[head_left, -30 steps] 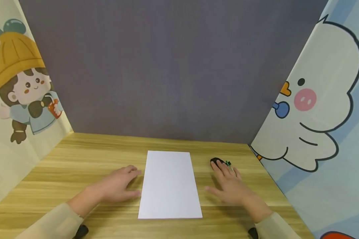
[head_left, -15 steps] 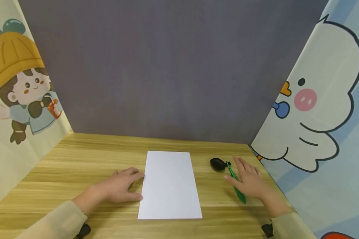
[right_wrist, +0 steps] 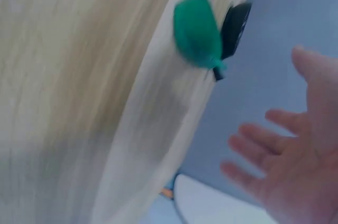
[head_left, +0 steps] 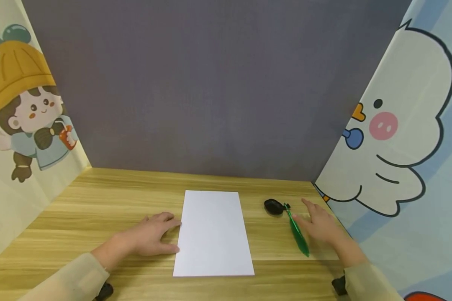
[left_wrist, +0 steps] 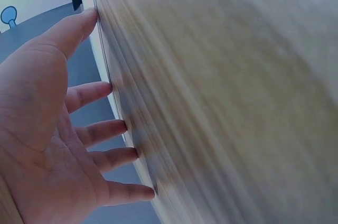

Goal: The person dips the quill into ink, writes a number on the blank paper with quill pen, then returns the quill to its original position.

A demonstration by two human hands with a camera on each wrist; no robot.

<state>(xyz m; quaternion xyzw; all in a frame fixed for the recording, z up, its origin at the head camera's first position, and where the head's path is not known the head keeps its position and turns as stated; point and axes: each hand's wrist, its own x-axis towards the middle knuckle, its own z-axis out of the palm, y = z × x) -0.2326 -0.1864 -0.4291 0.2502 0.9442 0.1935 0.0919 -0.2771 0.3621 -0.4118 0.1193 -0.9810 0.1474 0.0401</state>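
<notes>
A white sheet of paper [head_left: 213, 234] lies in the middle of the wooden table. Against its left edge, my left hand [head_left: 150, 235] rests with fingers spread; in the left wrist view the left hand's fingertips [left_wrist: 127, 127] touch the tabletop. To the right of the paper lie a black oval thing [head_left: 273, 207] and a slim green leaf-shaped thing [head_left: 298, 236], its narrow end close by the black one. My right hand [head_left: 320, 223] hovers just right of the green thing, holding nothing. From the right wrist, the green thing [right_wrist: 197, 31] appears blurred and apart from the loosely extended fingers.
A grey panel [head_left: 203, 92] stands along the table's back edge. Cartoon-printed walls flank it, with a figure in a yellow hat [head_left: 20, 71] at left and a white bird [head_left: 407, 104] at right. Bare wooden tabletop [head_left: 135, 188] shows behind the left hand.
My right hand has moved rightward, off the black thing and then off the green one, uncovering both. The left hand has shifted slightly right to the paper's edge.
</notes>
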